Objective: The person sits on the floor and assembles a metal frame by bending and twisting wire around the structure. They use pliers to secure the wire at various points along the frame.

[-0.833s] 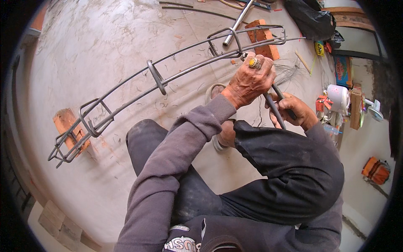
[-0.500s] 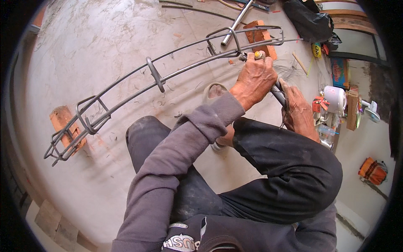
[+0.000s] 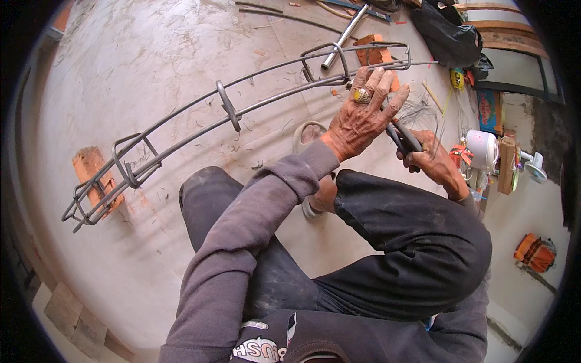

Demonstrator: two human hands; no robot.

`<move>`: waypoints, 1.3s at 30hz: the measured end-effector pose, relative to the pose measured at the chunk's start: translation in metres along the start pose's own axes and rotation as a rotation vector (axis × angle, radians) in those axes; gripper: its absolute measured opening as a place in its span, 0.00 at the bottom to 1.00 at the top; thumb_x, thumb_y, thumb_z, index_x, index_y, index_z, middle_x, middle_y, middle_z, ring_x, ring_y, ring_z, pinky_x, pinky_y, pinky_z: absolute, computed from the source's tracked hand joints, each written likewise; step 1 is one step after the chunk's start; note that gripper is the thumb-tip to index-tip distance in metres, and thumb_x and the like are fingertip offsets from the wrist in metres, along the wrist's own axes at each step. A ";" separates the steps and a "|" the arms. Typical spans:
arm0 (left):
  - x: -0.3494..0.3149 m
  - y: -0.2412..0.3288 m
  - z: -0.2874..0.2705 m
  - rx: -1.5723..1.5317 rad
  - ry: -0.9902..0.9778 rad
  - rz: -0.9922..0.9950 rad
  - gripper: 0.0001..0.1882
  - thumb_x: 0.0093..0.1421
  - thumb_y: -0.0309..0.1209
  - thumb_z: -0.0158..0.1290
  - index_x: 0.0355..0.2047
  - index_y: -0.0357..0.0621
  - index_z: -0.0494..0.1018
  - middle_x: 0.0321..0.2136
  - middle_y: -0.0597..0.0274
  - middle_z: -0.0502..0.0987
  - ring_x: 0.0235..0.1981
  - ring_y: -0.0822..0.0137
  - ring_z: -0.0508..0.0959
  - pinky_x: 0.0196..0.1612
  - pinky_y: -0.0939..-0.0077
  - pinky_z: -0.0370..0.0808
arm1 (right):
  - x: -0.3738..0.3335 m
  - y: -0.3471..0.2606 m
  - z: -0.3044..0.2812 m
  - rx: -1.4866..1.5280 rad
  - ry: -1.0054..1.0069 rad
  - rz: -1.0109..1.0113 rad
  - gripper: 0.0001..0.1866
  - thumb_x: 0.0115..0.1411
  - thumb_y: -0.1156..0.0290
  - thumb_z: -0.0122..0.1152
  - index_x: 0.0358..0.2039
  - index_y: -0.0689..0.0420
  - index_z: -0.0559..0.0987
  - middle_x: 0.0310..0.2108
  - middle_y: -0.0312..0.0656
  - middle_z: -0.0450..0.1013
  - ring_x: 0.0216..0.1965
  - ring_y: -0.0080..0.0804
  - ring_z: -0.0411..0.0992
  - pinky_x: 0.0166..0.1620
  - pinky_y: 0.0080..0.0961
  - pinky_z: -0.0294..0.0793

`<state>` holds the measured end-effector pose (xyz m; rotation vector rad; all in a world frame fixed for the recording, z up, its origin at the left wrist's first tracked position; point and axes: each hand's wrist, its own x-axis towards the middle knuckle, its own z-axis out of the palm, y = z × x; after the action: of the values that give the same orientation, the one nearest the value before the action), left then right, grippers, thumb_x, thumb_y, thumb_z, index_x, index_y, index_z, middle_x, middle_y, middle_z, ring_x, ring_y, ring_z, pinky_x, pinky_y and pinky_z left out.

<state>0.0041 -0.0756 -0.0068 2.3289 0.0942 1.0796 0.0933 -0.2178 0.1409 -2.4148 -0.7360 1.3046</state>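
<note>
A long, narrow frame of bent steel rebar point(image 3: 196, 130) with several stirrups lies slantwise, its ends resting on two orange bricks. My left hand point(image 3: 361, 115), with a ring with a yellow stone, is at the frame's right part by a stirrup point(image 3: 342, 63). Its fingers are stretched out and slightly apart. Just to the right, my right hand point(image 3: 433, 158) is closed around the dark handles of pincers point(image 3: 404, 137). The handles stand a little apart. My left hand hides the pincers' head. Thin loose wires point(image 3: 422, 112) lie beyond my right hand.
One brick point(image 3: 97, 181) supports the frame's left end, another brick point(image 3: 374, 55) its right. A shiny metal pipe point(image 3: 345, 37) and a black plastic bag point(image 3: 448, 36) are at the back. A white appliance point(image 3: 482, 148) stands right. Wire scraps dot the floor.
My left hand's fingers have gone from curled to stretched out. My right hand has shifted slightly down and its grip has changed, leaving more of the pincers' handles showing.
</note>
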 end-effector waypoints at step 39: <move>0.002 0.014 0.001 0.133 -0.071 0.060 0.34 0.52 0.31 0.59 0.62 0.44 0.66 0.44 0.49 0.72 0.59 0.47 0.70 0.72 0.30 0.40 | -0.005 0.004 0.015 -0.050 0.158 -0.009 0.20 0.51 0.77 0.56 0.46 0.66 0.78 0.22 0.44 0.73 0.23 0.34 0.72 0.29 0.28 0.73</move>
<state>0.0037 -0.0874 0.0014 2.5009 0.0712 1.0470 0.0793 -0.2243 0.1343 -2.5156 -0.7422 1.0895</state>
